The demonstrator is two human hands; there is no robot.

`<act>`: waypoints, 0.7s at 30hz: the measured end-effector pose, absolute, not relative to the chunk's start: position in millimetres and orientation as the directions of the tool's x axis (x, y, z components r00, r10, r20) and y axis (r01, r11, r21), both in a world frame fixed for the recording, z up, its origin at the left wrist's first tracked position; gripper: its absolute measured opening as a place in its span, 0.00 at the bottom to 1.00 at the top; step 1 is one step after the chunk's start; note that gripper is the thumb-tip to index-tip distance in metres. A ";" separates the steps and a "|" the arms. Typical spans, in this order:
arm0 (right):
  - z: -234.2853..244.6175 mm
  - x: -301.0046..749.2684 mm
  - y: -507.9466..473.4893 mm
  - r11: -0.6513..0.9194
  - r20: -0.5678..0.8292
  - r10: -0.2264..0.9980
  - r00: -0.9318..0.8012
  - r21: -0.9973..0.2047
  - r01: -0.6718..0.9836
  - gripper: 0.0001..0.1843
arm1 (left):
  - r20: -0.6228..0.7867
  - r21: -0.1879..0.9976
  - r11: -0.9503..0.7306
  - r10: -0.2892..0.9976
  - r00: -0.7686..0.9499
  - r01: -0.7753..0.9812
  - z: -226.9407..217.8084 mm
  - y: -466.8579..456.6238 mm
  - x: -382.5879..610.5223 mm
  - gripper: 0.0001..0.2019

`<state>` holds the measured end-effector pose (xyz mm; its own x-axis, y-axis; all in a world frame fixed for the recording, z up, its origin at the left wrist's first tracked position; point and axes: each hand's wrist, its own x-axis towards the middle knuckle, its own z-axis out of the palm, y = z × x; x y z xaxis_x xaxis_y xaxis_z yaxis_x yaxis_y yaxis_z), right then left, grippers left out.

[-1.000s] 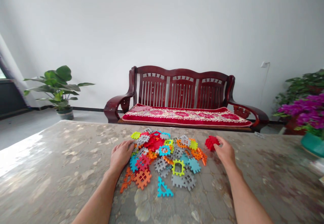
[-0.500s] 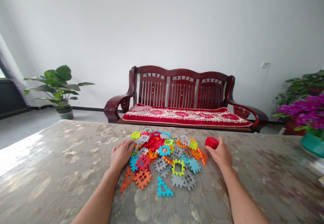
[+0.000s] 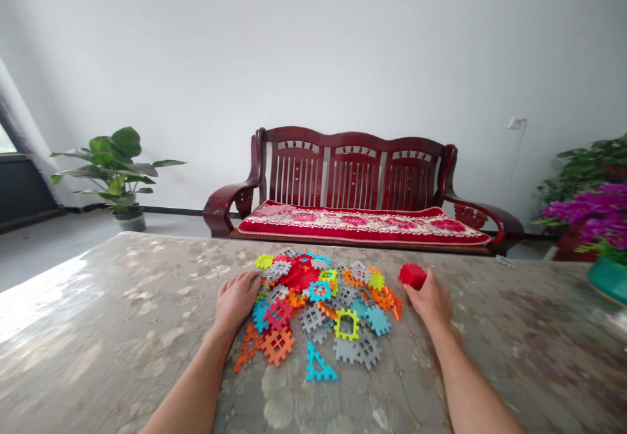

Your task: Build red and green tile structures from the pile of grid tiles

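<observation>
A heap of coloured plastic interlocking building tiles lies on the table, with red tiles (image 3: pixel 302 277) at its middle. My left hand (image 3: pixel 238 295) rests at the heap's left edge, its fingers laid out against the outer tiles and the tips partly hidden. To the right of the heap, my right hand (image 3: pixel 431 298) grips a small stack of red building tiles (image 3: pixel 412 276) between thumb and fingers, just at the table surface. Nearest me lie a blue triangular tile (image 3: pixel 318 367), an orange window tile (image 3: pixel 277 346) and a yellow-green frame tile (image 3: pixel 337 327).
The table (image 3: pixel 147 355) has a patterned, shiny cover. A grey tile (image 3: pixel 505 261) lies near its far right edge. A teal flowerpot (image 3: pixel 607 280) with purple flowers stands at right. Beyond the table is a wooden bench (image 3: pixel 353 172) with a red cushion.
The view has shifted slightly. Both hands keep their places at the heap and the red stack, and no tile has visibly moved.
</observation>
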<state>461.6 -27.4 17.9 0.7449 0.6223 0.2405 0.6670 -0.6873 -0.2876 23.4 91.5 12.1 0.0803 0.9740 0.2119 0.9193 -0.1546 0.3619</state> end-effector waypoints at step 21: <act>13.0 454.5 -28.4 -0.519 0.525 0.551 0.649 -0.394 0.759 0.35 | 0.233 0.376 -0.158 0.970 0.072 0.913 12.3 90.1 24.1 0.18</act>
<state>454.5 -28.4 13.0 0.6490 0.5509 0.5247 0.7588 -0.5189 -0.3937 24.1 90.1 12.3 0.0720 0.9698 0.2329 0.9130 -0.1581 0.3760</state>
